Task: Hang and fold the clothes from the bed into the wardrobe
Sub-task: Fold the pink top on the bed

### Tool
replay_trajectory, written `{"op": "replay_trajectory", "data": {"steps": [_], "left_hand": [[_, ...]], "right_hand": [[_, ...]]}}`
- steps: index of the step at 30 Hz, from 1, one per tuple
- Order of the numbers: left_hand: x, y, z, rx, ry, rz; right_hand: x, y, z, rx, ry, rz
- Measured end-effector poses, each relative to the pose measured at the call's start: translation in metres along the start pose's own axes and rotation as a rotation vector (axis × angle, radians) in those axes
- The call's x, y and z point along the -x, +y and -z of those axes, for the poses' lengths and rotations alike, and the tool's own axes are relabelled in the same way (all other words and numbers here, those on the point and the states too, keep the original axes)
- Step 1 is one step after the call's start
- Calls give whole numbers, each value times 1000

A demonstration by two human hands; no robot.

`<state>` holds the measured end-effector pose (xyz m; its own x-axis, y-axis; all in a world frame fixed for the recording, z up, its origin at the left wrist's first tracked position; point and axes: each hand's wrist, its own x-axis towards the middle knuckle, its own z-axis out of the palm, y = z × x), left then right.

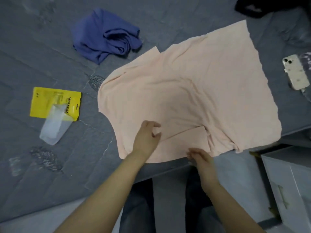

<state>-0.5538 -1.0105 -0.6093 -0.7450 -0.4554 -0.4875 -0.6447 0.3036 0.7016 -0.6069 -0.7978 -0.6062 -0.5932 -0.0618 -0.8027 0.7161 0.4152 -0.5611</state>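
A pale peach T-shirt lies spread flat on the grey bed, its near sleeve folded inward over the body. My left hand hovers over the shirt's near edge with fingers loosely curled, holding nothing. My right hand is at the shirt's near hem beside the folded sleeve, fingers relaxed and a little blurred. A crumpled blue garment lies at the far side of the bed. A dark garment sits at the top right corner.
A yellow packet with a clear plastic bag over it lies at the left. A phone rests at the bed's right edge. A white cabinet stands at the lower right. My legs show below the bed edge.
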Motion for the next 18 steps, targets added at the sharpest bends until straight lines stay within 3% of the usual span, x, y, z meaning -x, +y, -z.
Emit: {"op": "replay_trajectory", "data": {"steps": [4, 8, 11, 14, 18], "left_hand": [[9, 39, -100, -40, -125, 134], [19, 51, -164, -179, 2, 354], [39, 44, -192, -346, 129, 281], [40, 38, -198, -139, 371, 219], [45, 30, -184, 45, 444, 165]], "right_hand": [[-43, 9, 91, -213, 230, -214], [-84, -1, 154, -431, 138, -404], [-110, -19, 183, -482, 23, -406], [-128, -28, 202, -454, -5, -370], [-144, -29, 223, -505, 103, -338]]}}
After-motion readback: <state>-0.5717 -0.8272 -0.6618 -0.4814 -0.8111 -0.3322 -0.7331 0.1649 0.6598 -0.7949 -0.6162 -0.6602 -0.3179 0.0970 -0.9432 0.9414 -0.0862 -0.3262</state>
